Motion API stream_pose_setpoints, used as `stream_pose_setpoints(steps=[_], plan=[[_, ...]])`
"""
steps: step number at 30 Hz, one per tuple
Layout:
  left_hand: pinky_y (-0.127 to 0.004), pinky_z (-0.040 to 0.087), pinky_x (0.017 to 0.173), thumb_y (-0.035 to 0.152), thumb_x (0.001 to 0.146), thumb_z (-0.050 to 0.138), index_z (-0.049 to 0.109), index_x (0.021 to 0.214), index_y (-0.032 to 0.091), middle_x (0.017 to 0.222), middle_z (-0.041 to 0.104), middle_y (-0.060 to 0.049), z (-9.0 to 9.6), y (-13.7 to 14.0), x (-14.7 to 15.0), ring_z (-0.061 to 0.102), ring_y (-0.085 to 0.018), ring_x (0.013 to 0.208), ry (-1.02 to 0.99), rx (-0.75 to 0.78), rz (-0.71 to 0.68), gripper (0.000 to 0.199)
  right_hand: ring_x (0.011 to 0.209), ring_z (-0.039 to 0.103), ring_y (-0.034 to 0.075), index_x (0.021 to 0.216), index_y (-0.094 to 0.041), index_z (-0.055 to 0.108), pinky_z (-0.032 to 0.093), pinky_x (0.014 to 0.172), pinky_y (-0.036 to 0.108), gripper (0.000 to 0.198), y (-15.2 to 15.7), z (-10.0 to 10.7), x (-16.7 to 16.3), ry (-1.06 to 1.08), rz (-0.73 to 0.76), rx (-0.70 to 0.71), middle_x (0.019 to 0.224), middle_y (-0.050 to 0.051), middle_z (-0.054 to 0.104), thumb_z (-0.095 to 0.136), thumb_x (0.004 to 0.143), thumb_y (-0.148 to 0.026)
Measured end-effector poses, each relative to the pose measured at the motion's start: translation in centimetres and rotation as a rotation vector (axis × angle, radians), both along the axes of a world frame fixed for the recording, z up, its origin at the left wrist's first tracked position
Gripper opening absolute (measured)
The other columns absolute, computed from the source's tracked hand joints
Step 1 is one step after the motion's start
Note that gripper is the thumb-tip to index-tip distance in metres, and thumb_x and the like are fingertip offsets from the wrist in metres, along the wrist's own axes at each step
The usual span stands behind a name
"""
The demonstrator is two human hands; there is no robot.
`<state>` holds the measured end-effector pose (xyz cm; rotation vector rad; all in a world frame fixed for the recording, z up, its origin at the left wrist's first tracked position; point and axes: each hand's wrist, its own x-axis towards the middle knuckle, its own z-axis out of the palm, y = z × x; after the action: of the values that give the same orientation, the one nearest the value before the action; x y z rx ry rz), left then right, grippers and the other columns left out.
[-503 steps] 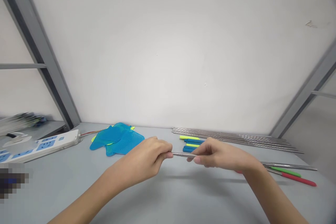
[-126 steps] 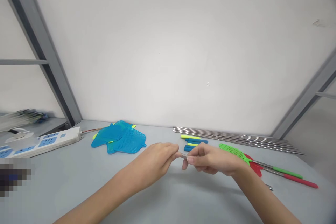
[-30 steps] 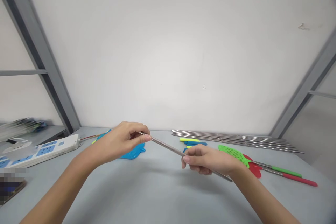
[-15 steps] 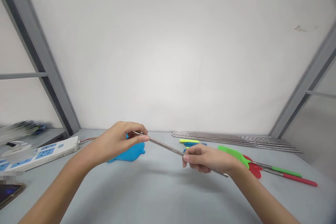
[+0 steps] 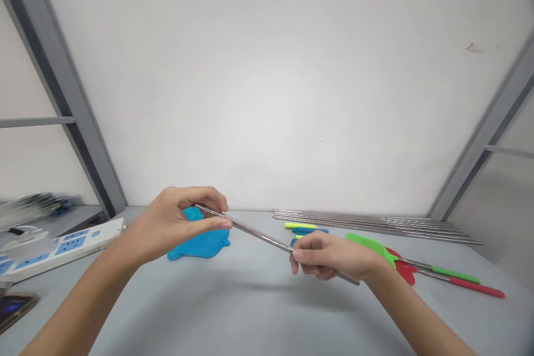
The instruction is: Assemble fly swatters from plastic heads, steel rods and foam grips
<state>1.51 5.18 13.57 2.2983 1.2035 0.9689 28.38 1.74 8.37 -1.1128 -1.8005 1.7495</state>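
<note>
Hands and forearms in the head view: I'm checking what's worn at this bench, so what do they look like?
The left hand and right hand are bare: no gloves, rings, watches or bracelets show. No sleeves cover the visible left forearm or right forearm.

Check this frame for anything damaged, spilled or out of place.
One mark stands out: a scuffed or chipped patch on the white wall, upper right, odd because the surface around it is nearly plain. I can't tell how deep it goes. Otherwise no spill shows, and the telescopic metal rod in the right hand looks straight.
</note>
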Motion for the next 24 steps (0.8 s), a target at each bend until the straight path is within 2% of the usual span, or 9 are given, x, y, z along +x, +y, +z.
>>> stream_pose_setpoints(steps=[5, 8, 11, 12, 14, 16, 19, 24], plan=[[-0.020, 0.042, 0.049, 0.016, 0.048, 0.069, 0.060, 0.080, 0.025, 0.058, 0.060, 0.001, 0.0, -0.6, -0.4, 0.055, -0.016, 0.058, -0.170, -0.069, -0.041, 0.035, 0.047, 0.024, 0.004, 0.070, -0.014, 0.055, 0.016, 0.042, 0.021, 0.027, -0.4, 0.5, -0.2, 0.040, 0.058, -0.034, 0.053, -0.005, 0.028, 0.051, 0.071, -0.041], [-0.021, 0.039, 0.044, 0.018, 0.050, 0.068, 0.060, 0.077, 0.024, 0.051, 0.054, 0.002, -0.3, -0.7, 0.1, 0.050, -0.013, 0.049, -0.291, -0.119, -0.161, 0.028, 0.046, 0.023, 0.004, 0.070, -0.013, 0.054, 0.015, 0.042, 0.022, 0.026, -0.4, 0.5, -0.2, 0.073, 0.102, -0.048, 0.051, -0.005, 0.027, 0.051, 0.071, -0.039], [-0.022, 0.036, 0.042, 0.031, 0.061, 0.061, 0.060, 0.071, 0.022, 0.049, 0.049, 0.001, -1.0, -0.5, 1.3, 0.044, -0.011, 0.043, -0.437, -0.221, -0.320, 0.014, 0.045, 0.023, 0.004, 0.071, -0.013, 0.054, 0.015, 0.041, 0.022, 0.026, -0.4, 0.3, -0.3, 0.121, 0.125, -0.070, 0.051, -0.005, 0.029, 0.049, 0.073, -0.038], [-0.022, 0.036, 0.044, 0.036, 0.065, 0.056, 0.059, 0.066, 0.021, 0.050, 0.048, 0.001, -1.2, -0.5, 1.9, 0.043, -0.010, 0.044, -0.500, -0.254, -0.351, 0.015, 0.044, 0.023, 0.004, 0.072, -0.013, 0.053, 0.015, 0.041, 0.022, 0.025, -0.4, 0.2, -0.3, 0.140, 0.126, -0.082, 0.051, -0.005, 0.029, 0.048, 0.074, -0.038], [-0.023, 0.037, 0.050, 0.044, 0.073, 0.043, 0.057, 0.062, 0.019, 0.054, 0.045, 0.000, -1.7, -0.5, 3.2, 0.042, -0.010, 0.049, -0.616, -0.300, -0.313, 0.031, 0.042, 0.023, 0.003, 0.073, -0.014, 0.051, 0.015, 0.041, 0.021, 0.024, -0.3, -0.2, -0.7, 0.185, 0.114, -0.113, 0.052, -0.005, 0.030, 0.046, 0.075, -0.038], [-0.024, 0.038, 0.055, 0.044, 0.077, 0.035, 0.056, 0.065, 0.018, 0.064, 0.047, -0.001, -2.2, -0.4, 4.4, 0.042, -0.010, 0.054, -0.707, -0.372, -0.229, 0.035, 0.041, 0.022, 0.003, 0.075, -0.015, 0.050, 0.014, 0.040, 0.021, 0.024, -0.2, -1.0, -1.4, 0.242, 0.086, -0.158, 0.052, -0.006, 0.030, 0.044, 0.076, -0.038], [-0.023, 0.039, 0.057, 0.044, 0.077, 0.036, 0.050, 0.064, 0.018, 0.068, 0.045, 0.000, -2.9, -0.1, 5.3, 0.043, -0.010, 0.059, -0.856, -0.472, -0.179, 0.032, 0.039, 0.018, 0.002, 0.075, -0.015, 0.048, 0.011, 0.039, 0.019, 0.024, -0.3, -2.8, -3.0, 0.358, 0.035, -0.246, 0.051, -0.007, 0.026, 0.044, 0.076, -0.039], [-0.021, 0.040, 0.053, 0.043, 0.075, 0.041, 0.044, 0.065, 0.017, 0.063, 0.039, 0.003, -4.0, 1.0, 5.3, 0.042, -0.007, 0.054, -1.079, -0.636, -0.246, 0.027, 0.038, 0.017, 0.003, 0.073, -0.016, 0.045, 0.010, 0.038, 0.018, 0.024, -1.0, -5.8, -6.0, 0.591, 0.023, -0.471, 0.051, -0.007, 0.023, 0.041, 0.077, -0.039]])
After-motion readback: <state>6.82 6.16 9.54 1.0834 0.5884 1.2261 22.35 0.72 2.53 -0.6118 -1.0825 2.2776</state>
